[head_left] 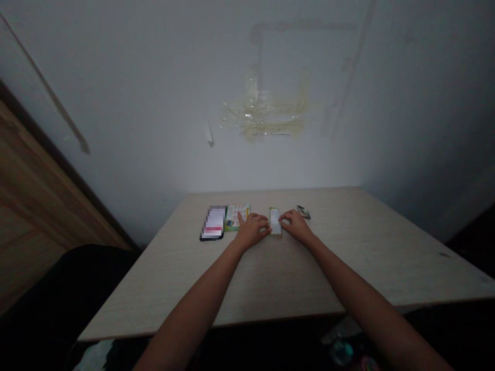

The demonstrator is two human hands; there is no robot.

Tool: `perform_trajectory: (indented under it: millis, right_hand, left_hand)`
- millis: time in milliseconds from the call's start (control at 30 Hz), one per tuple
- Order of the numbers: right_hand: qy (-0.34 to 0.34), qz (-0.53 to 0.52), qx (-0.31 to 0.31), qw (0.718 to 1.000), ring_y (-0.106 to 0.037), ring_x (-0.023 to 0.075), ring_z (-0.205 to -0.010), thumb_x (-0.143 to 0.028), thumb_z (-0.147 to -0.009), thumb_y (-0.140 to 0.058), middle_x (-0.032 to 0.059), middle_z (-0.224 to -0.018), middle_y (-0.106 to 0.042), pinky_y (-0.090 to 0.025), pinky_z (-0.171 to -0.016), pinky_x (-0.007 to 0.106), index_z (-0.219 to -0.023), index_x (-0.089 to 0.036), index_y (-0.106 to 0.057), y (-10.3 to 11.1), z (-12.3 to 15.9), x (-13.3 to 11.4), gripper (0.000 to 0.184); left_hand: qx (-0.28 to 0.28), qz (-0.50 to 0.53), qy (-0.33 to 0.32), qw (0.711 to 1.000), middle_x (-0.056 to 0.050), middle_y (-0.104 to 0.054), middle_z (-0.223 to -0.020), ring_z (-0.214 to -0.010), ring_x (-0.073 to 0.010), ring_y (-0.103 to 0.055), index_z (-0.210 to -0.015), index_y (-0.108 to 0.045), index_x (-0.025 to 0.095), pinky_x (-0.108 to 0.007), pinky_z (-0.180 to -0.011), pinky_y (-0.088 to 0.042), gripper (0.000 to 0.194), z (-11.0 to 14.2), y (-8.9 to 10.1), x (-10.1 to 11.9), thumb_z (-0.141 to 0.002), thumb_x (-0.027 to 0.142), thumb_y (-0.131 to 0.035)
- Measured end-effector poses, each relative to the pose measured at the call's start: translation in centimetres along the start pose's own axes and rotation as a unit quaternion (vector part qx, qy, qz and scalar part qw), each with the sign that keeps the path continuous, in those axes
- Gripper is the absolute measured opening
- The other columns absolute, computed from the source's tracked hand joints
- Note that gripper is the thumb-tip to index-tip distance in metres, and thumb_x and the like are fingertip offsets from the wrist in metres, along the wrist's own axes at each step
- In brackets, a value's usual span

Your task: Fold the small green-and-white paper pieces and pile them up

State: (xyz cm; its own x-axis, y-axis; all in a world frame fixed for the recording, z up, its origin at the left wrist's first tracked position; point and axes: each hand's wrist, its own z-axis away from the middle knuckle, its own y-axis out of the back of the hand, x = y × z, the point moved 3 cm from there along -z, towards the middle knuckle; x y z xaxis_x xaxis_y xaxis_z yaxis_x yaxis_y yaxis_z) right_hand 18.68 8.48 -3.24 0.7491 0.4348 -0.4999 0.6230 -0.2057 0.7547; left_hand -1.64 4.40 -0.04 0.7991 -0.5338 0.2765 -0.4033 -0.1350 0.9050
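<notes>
A narrow, white printed paper (pixel 275 221) with green edges, perhaps folded, lies on the table between my hands. The bent fingers of my left hand (pixel 253 230) hold its left edge near the lower corner. On the opposite side, my right hand (pixel 296 225) has its thumb and fingers closed at the right edge. Left of my left hand is a colourful printed sheet (pixel 236 214), partly covered by that hand. A small dark-and-light item (pixel 303 211), too small to make out, lies just beyond my right hand.
A phone (pixel 213 222) with a blurred-out screen lies at the left beside the sheet. The pale wooden table (pixel 367 247) meets a wall (pixel 154 103) with old tape on it (pixel 266 116). Below the front edge at right is a bottle-like item (pixel 342 351).
</notes>
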Motion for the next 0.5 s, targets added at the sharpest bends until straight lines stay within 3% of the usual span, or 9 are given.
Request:
perform_trajectory:
  millis: [500]
  right_hand:
    - [-0.004,-0.041,0.0,0.999,-0.062,0.021,-0.097,-0.027,-0.078,-0.067,0.0073,-0.099,-0.071,-0.041,-0.095,0.035,-0.089,-0.018,-0.074,0.11,-0.13,-0.24,0.016]
  left_hand:
    - [0.014,0.013,-0.02,1.0,0.003,-0.066,-0.122,-0.123,-0.0267,-0.047,-0.092,-0.07,0.033,-0.079,-0.103,0.011,0.016,0.09,-0.35,0.05,-0.087,0.045,-0.061]
